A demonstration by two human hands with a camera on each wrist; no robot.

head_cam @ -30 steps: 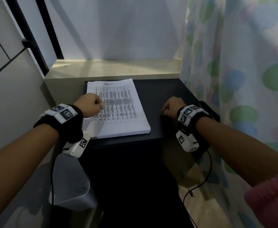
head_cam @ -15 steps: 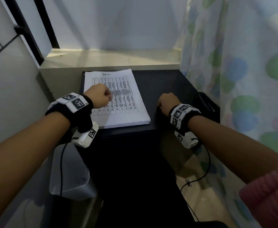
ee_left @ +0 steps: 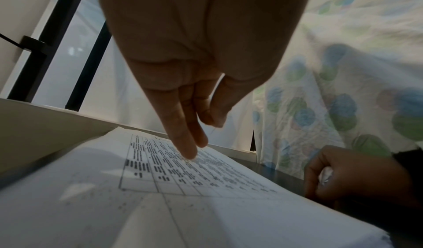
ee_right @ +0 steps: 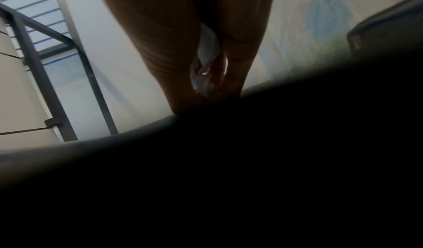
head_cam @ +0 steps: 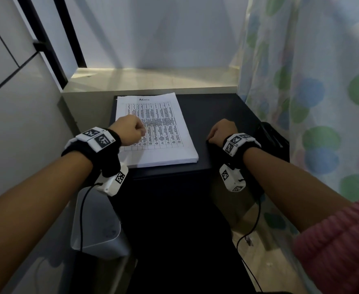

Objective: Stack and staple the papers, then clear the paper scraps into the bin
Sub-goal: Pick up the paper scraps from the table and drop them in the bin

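Note:
A stack of printed papers (head_cam: 163, 132) lies on the left half of the black table (head_cam: 216, 115). My left hand (head_cam: 139, 132) hovers over the stack's left side. In the left wrist view its fingers (ee_left: 187, 150) point down, fairly straight, and one fingertip touches the top sheet (ee_left: 206, 197); nothing shows between them. My right hand (head_cam: 212, 136) rests on the table to the right of the stack, fingers curled round white paper scraps (ee_right: 206, 62), which also show inside the fist as paper scraps (ee_left: 326, 176). No stapler is in view.
A pale plastic bin (head_cam: 95, 228) stands on the floor below the table's left front corner. A black object (head_cam: 275, 143) sits beside the table's right edge, against a dotted curtain (head_cam: 312, 92). A light sill (head_cam: 153, 79) runs behind the table.
The head view shifted a little. My left hand moved slightly further over the page; the right hand stays in place, still holding the scraps.

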